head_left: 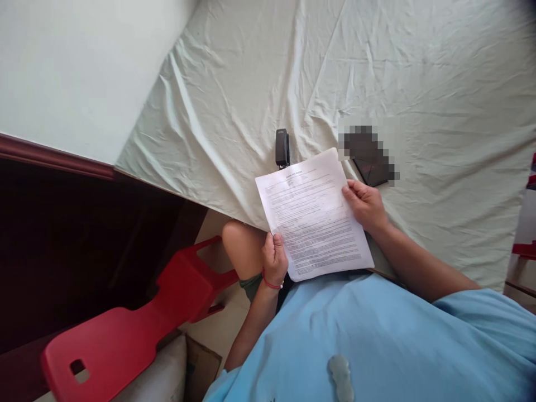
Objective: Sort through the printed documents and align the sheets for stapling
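Printed paper sheets (314, 218), white with dense lines of text, are held tilted over the near edge of the cloth-covered table. My left hand (275, 259) grips their lower left edge between thumb and fingers. At the right edge, my right hand (365, 205) pinches the paper with the thumb on top. Just beyond the top edge of the paper, a black stapler (282, 148) lies on the cloth. A dark flat object (368, 159), partly blurred out, rests on the cloth beyond my right hand. How many sheets there are, I cannot tell.
A wrinkled pale green cloth (234, 100) covers the table. On the left stands a red plastic chair (125, 335), with a pale sack (167, 371) and a cardboard box (203, 365) beside it. A white wall (79, 67) borders the table at the left.
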### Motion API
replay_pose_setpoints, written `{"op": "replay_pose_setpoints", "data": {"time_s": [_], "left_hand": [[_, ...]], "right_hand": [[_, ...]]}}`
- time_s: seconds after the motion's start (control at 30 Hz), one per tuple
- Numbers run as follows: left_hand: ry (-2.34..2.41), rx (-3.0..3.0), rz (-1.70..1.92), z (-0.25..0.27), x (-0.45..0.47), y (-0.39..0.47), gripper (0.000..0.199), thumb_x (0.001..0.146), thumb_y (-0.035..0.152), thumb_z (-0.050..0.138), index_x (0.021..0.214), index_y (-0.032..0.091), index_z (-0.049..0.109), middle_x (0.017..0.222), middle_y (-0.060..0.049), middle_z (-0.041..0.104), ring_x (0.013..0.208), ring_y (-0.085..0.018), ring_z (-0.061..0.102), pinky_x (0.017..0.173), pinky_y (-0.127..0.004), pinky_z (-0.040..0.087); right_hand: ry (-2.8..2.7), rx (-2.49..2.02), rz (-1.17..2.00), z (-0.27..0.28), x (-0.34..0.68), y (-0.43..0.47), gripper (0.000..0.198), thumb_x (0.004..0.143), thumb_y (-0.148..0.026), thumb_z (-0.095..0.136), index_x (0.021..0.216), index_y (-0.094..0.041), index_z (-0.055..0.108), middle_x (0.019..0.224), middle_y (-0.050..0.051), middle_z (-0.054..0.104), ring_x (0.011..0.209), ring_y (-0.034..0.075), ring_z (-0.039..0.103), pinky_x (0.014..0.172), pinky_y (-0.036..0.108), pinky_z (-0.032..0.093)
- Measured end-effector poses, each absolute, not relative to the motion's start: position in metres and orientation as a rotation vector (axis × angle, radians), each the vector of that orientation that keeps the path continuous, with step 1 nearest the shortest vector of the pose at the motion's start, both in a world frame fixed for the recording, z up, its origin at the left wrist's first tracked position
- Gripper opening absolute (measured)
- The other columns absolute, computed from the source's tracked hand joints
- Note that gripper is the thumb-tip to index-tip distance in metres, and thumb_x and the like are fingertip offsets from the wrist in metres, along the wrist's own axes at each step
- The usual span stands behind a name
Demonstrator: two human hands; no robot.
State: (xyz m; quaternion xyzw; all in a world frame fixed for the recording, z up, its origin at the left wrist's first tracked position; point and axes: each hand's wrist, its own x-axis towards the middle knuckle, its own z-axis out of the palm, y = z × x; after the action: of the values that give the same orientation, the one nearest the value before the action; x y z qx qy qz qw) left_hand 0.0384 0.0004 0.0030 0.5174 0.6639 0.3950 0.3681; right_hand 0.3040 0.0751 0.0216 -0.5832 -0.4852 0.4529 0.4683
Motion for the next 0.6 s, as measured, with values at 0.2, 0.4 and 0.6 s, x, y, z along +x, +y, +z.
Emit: {"op": "replay_pose_setpoints", "data": {"time_s": [0.2,0.4,0.6], "left_hand": [[1.704,1.251,1.102,0.008,0.045,0.007,0.044,0.100,0.061,0.046,0.088,0.020,0.056,0.072,-0.002,0.055,0.070,-0.016,0.051,0.070,-0.029,0.043],[1.732,1.327,1.048,0.017,0.046,0.012,0.045,0.100,0.060,0.046,0.081,0.020,0.052,0.069,-0.002,0.053,0.065,-0.015,0.048,0.064,-0.028,0.039],[1.694,1.281,1.043,0.014,0.045,0.008,0.042,0.101,0.058,0.045,0.093,0.019,0.059,0.079,-0.005,0.062,0.078,-0.018,0.058,0.074,-0.029,0.048]], "right_hand": [[-0.973,-1.297,1.307,0.022,0.308,0.075,0.035,0.089,-0.054,0.066,0.103,-0.022,0.071,0.085,0.003,0.069,0.069,0.017,0.059,0.059,0.028,0.048],[-1.015,-1.341,1.229,0.021,0.306,0.075,0.037,0.092,-0.057,0.061,0.098,-0.022,0.069,0.079,0.002,0.064,0.067,0.016,0.055,0.054,0.026,0.043],[-1.136,-1.355,1.125,0.021,0.307,0.074,0.037,0.097,-0.056,0.057,0.096,-0.020,0.068,0.082,0.002,0.062,0.069,0.014,0.051,0.057,0.025,0.041]]}}
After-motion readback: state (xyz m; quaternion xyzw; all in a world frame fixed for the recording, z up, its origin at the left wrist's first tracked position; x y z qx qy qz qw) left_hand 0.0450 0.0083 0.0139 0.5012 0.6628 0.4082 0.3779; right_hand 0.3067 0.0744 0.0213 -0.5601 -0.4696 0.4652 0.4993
